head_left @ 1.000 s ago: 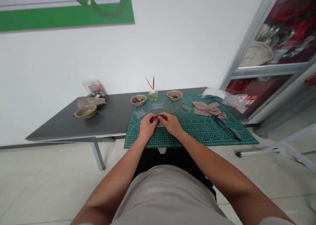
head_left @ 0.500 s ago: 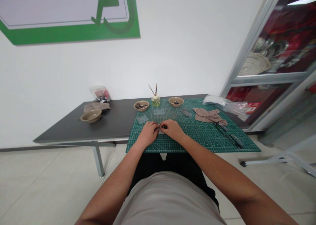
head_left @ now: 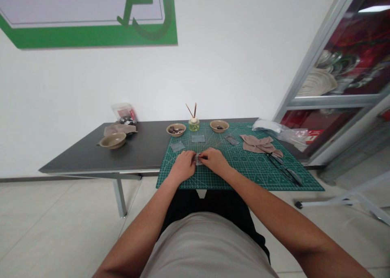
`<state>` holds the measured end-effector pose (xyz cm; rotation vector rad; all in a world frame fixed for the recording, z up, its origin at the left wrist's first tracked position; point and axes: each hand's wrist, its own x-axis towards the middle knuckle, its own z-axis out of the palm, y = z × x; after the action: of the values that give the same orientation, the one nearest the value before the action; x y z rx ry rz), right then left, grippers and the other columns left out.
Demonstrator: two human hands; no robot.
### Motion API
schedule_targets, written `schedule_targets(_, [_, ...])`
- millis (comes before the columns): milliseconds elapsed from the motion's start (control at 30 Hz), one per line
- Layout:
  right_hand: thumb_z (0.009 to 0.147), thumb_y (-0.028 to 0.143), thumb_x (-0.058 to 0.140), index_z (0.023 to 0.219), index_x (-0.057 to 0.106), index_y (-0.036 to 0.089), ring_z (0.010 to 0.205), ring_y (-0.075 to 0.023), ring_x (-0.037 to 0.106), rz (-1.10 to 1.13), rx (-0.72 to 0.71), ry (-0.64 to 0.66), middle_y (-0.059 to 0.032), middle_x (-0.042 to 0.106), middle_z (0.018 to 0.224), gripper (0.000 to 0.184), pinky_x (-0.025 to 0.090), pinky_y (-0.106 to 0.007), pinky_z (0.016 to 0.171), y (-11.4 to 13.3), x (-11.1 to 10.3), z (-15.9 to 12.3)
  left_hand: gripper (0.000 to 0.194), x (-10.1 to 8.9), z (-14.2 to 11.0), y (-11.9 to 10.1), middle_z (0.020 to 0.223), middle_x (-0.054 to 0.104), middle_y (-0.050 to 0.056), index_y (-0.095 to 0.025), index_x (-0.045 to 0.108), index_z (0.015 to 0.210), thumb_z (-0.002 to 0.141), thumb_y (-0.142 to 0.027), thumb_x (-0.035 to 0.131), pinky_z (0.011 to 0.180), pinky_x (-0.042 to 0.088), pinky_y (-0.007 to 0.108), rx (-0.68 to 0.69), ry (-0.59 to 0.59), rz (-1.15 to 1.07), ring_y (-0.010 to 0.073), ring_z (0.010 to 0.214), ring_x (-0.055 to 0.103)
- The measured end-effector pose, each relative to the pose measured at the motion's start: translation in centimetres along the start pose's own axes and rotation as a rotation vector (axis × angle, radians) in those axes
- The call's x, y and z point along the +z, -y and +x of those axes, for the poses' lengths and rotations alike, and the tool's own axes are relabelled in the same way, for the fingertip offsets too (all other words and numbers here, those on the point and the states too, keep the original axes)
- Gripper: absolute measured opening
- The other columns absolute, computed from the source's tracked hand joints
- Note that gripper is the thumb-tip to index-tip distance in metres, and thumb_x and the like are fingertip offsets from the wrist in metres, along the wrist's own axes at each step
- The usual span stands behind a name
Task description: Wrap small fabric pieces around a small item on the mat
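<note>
My left hand (head_left: 183, 166) and my right hand (head_left: 215, 161) meet near the middle of a green cutting mat (head_left: 243, 176), their fingertips pinching a small grey piece (head_left: 198, 159) with a dark bit at its edge. The fingers hide most of it, so its material is unclear. Just beyond my hands lie a grey square (head_left: 177, 146) and a second grey square (head_left: 198, 138). A darker grey swatch (head_left: 231, 140) sits further right. Beige cloth (head_left: 258, 144) and dark long-bladed scissors (head_left: 284, 170) rest on the mat's right side.
At the mat's far edge stand a tan bowl of dark pieces (head_left: 176, 129), a second bowl (head_left: 219, 126) and a glass jar with sticks (head_left: 193, 124). The dark table (head_left: 76, 164) also holds a bowl (head_left: 112, 140), cloth and a plastic bag (head_left: 124, 113).
The whole view has tilted and levelled, so the table sits lower in the picture. My hands remain together on the small piece, with their fingers slightly shifted.
</note>
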<state>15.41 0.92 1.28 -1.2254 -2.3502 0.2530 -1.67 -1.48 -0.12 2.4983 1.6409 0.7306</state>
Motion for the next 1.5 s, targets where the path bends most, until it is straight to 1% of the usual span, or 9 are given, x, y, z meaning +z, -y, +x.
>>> schedule_targets(133, [0.087,0.020,0.061,0.087,0.076,0.022,0.086,-0.0184,0.061,0.011,-0.004,-0.024,-0.0034,0.075,0.086,0.016,0.042,-0.030,0.081,0.3,0.5,0.1,0.026,0.1,0.1,0.0,0.109,0.065,0.011,-0.016,0.062,0.101,0.085,-0.010,0.043,0.095,0.045,0.040,0.042,-0.003,-0.004,0.0234,0.107,0.056])
schedule_targets(267, [0.084,0.019,0.063,0.081,0.076,0.024,0.084,-0.0183,0.061,0.039,-0.046,-0.007,-0.0011,0.074,0.082,0.014,0.042,-0.029,0.078,0.1,0.4,-0.1,0.027,0.2,0.0,-0.2,0.108,0.066,0.012,-0.015,0.063,0.103,0.085,-0.010,0.043,0.091,0.047,0.041,0.029,-0.041,0.019,0.0248,0.102,0.057])
schedule_targets(367, [0.084,0.018,0.063,0.079,0.075,0.023,0.083,-0.0187,0.061,0.002,-0.026,-0.027,-0.0018,0.074,0.082,0.014,0.042,-0.029,0.077,0.1,0.4,0.1,0.027,0.4,-0.1,-0.2,0.107,0.067,0.012,-0.016,0.063,0.100,0.084,-0.009,0.043,0.091,0.047,0.041,0.021,-0.050,0.030,0.0248,0.101,0.058])
schedule_targets(500, [0.086,0.020,0.062,0.087,0.075,0.022,0.085,-0.0184,0.061,0.017,-0.035,-0.046,-0.0023,0.074,0.087,0.013,0.042,-0.030,0.081,0.3,0.8,0.3,0.025,0.5,0.0,-0.1,0.109,0.068,0.011,-0.017,0.064,0.094,0.084,-0.008,0.043,0.094,0.046,0.039,0.033,-0.065,-0.005,0.0232,0.103,0.059])
schedule_targets(767, [0.086,0.021,0.065,0.094,0.072,0.019,0.091,-0.0188,0.059,0.083,-0.045,-0.106,-0.0044,0.073,0.092,0.011,0.042,-0.032,0.085,-0.4,1.3,-0.4,0.024,0.4,0.0,-0.1,0.108,0.068,0.010,-0.017,0.062,0.093,0.083,-0.007,0.043,0.094,0.046,0.040,0.018,-0.084,-0.021,0.0238,0.101,0.059])
schedule_targets(900, [0.086,0.020,0.064,0.091,0.070,0.019,0.089,-0.0182,0.058,0.084,-0.090,-0.117,-0.0037,0.072,0.091,0.008,0.040,-0.033,0.087,-0.5,1.6,-0.4,0.025,0.4,0.0,0.0,0.108,0.068,0.010,-0.017,0.062,0.093,0.083,-0.006,0.043,0.095,0.046,0.041,0.020,-0.075,-0.022,0.0241,0.103,0.059])
schedule_targets(1100, [0.084,0.018,0.062,0.082,0.065,0.019,0.082,-0.0183,0.054,0.067,-0.121,-0.130,-0.0020,0.065,0.079,0.003,0.039,-0.032,0.082,-0.5,1.7,-0.5,0.026,0.3,-0.1,0.0,0.113,0.067,0.011,-0.018,0.063,0.094,0.082,-0.006,0.043,0.096,0.046,0.041,0.025,-0.078,-0.026,0.0237,0.103,0.059])
schedule_targets(1267, [0.083,0.020,0.062,0.085,0.063,0.019,0.087,-0.0201,0.052,0.080,-0.097,-0.144,-0.0039,0.065,0.083,0.002,0.039,-0.032,0.082,-0.5,1.8,-0.3,0.026,0.2,0.0,-0.1,0.110,0.067,0.010,-0.019,0.064,0.093,0.082,-0.007,0.043,0.093,0.047,0.041,0.013,-0.063,-0.036,0.0236,0.102,0.058])
schedule_targets(1500, [0.084,0.019,0.062,0.080,0.062,0.019,0.084,-0.0189,0.052,0.072,-0.115,-0.138,-0.0027,0.064,0.080,0.003,0.039,-0.032,0.082,-0.5,1.9,-0.3,0.024,0.5,0.0,0.2,0.107,0.068,0.010,-0.017,0.063,0.093,0.082,-0.007,0.044,0.092,0.047,0.040,0.015,-0.064,-0.036,0.0236,0.104,0.057])
